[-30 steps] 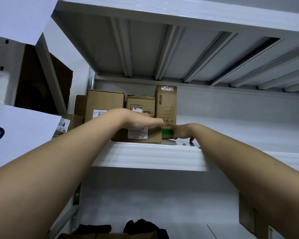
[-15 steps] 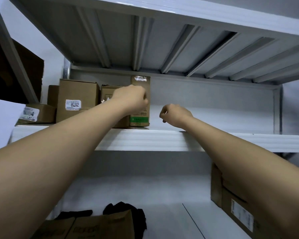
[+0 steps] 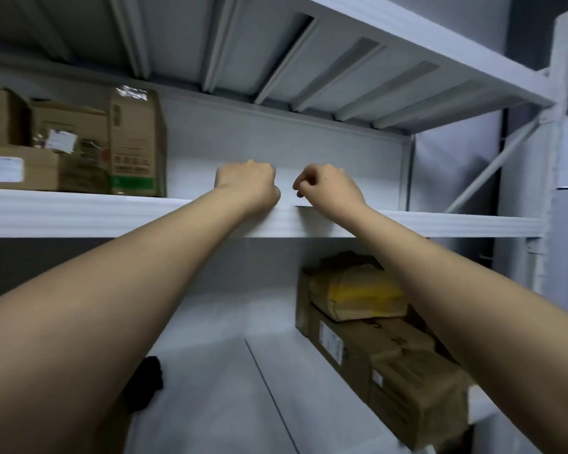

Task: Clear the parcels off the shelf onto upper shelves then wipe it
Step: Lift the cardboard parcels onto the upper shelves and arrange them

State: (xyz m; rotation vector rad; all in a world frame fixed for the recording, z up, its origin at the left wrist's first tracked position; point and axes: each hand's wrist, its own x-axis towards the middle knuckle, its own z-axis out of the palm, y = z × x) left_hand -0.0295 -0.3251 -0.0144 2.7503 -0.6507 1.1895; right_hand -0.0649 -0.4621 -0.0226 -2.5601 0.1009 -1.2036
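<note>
Two bare arms reach up from the bottom corners of the frame toward the middle. Under them, in the lower part of the frame, is the lower shelf [image 3: 217, 404]. A black cloth [image 3: 146, 383] lies at its lower left, partly hidden by the left arm. At the lower right, brown boxes [image 3: 374, 352] sit in a row on this shelf, and a parcel with yellow tape [image 3: 358, 298] lies on top of them.

Across the middle of the frame runs the white front edge of the upper shelf [image 3: 79, 213]. The left hand [image 3: 248, 183] and the right hand [image 3: 327, 188] are just above this edge, near each other but not touching. Both hands have their fingers curled in, and nothing shows inside them.

Farther back, at the middle left of the frame, more parcels stand on the upper shelf. A tall box with a green stripe [image 3: 136, 142] stands upright, well left of the left hand. Flat and square boxes [image 3: 30, 149] sit beside it, up to the left edge of the frame.
</note>
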